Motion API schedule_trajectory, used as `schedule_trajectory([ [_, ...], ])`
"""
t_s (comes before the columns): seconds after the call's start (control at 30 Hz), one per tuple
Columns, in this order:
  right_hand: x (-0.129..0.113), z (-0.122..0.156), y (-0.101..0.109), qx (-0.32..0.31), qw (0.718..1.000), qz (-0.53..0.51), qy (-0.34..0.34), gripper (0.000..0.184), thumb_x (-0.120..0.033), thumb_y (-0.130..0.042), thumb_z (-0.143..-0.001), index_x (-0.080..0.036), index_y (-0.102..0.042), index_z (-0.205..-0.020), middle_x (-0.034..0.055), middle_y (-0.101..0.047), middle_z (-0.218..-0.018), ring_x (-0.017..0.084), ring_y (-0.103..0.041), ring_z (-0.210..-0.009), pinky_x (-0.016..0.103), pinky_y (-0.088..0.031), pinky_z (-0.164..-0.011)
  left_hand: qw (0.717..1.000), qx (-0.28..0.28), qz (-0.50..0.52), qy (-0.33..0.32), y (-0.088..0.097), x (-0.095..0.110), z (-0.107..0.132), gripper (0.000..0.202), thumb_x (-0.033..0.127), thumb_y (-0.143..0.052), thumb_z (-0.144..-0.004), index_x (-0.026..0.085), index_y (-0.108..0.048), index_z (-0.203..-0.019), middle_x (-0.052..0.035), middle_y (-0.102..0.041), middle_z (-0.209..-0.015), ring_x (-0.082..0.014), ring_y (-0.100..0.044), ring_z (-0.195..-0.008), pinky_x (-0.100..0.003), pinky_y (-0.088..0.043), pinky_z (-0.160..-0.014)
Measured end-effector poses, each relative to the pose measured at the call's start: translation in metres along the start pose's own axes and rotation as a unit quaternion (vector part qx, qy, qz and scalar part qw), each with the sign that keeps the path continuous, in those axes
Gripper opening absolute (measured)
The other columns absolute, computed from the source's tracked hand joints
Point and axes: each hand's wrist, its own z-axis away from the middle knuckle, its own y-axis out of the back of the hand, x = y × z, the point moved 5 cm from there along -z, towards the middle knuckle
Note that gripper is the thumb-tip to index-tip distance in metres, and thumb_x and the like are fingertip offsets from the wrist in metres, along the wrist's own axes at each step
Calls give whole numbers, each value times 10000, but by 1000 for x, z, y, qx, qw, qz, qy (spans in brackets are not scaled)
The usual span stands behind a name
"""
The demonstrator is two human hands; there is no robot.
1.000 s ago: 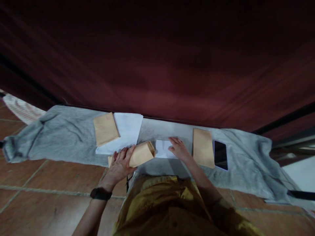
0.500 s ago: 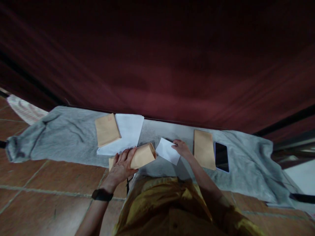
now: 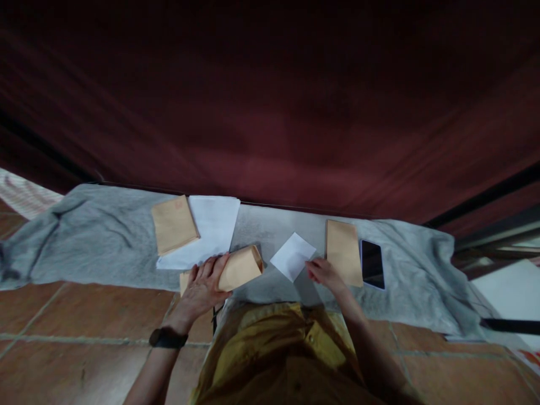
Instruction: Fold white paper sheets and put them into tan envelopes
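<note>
My left hand (image 3: 205,286) presses on a brown paper envelope (image 3: 241,269), fingers over its top and thumb along the near side. The envelope's right end gapes in a rounded mouth. To the right of that mouth is a small white sheet of paper (image 3: 292,256), turned like a diamond. My right hand (image 3: 324,274) is closed, its fingertips at the sheet's lower right edge; the exact grip is hard to see.
A grey cloth (image 3: 113,242) covers the narrow surface. At left, brown envelopes (image 3: 175,224) overlap white sheets (image 3: 217,225). On the right lie more brown envelopes (image 3: 343,250) and a phone (image 3: 372,264). A dark red panel (image 3: 270,140) rises behind; tiled floor (image 3: 84,320) shows in front.
The small white sheet has turned to a diamond angle. My right hand has shifted from over its right part to its lower right edge. My left hand keeps its place on the envelope.
</note>
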Motion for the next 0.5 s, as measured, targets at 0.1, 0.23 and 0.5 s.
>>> schedule_trajectory([
  [0.1,-10,-19,16,77,992,95,31,186,-353,-611,-868,-229,-692,-980,87,-735,-1023,265,-659,-1033,391,-508,-933,1000,-18,9,-9,-1,5,-3,975,380,-680,-788,259,-210,-1634,-160,-445,-1559,-349,-373,-1486,-600,-201,-1229],
  [0.23,-25,-41,12,101,973,201,47,400,-278,-649,-857,-186,-640,-1246,148,-667,-1285,312,-547,-1274,427,-418,-1095,998,-50,7,-20,-3,13,-5,1000,389,-684,-778,294,-189,-1642,-154,-450,-1557,-351,-380,-1485,-602,-200,-1229],
  [0.5,-28,-55,3,83,939,330,50,261,-274,-686,-851,-194,-708,-1098,128,-730,-1107,292,-657,-1075,363,-472,-958,999,-42,12,-23,-6,17,-2,1000,395,-711,-762,290,-230,-1633,-155,-456,-1543,-361,-391,-1473,-628,-197,-1230],
])
